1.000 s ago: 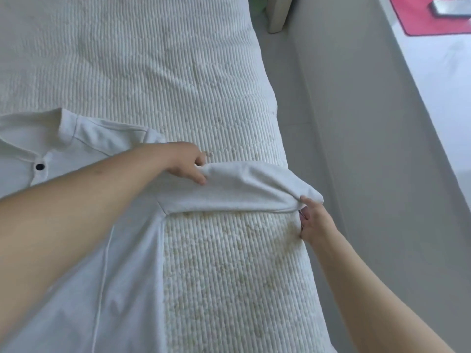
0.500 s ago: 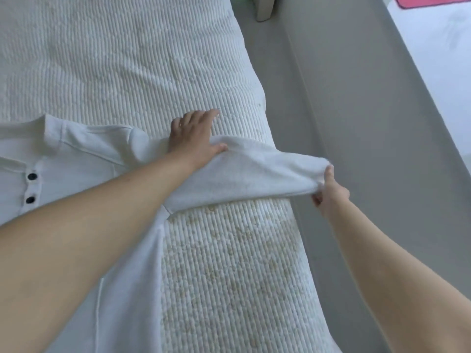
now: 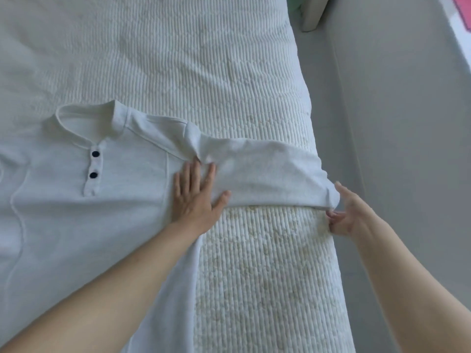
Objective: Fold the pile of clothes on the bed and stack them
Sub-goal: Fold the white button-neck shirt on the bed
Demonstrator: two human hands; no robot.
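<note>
Bed point(image 3: 178, 59) with ribbed white cover, grey floor point(image 3: 407, 149)

The bed point(image 3: 178, 59) wears a white ribbed quilted cover, faintly yellowed beneath and beside the right-hand fingers point(image 3: 334, 215). A white shirt point(image 3: 76, 212) with two dark buttons lies spread flat on it, its collar beyond the left-hand fingers point(image 3: 193, 174), its sleeve stretched between both hands.

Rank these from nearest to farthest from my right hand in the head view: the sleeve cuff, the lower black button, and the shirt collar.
From the right hand:
1. Sleeve cuff, pinched by that hand at the bed's right edge.
2. Lower black button, leftward on the shirt's placket, beyond the left hand.
3. Shirt collar, up and left, farthest.
</note>
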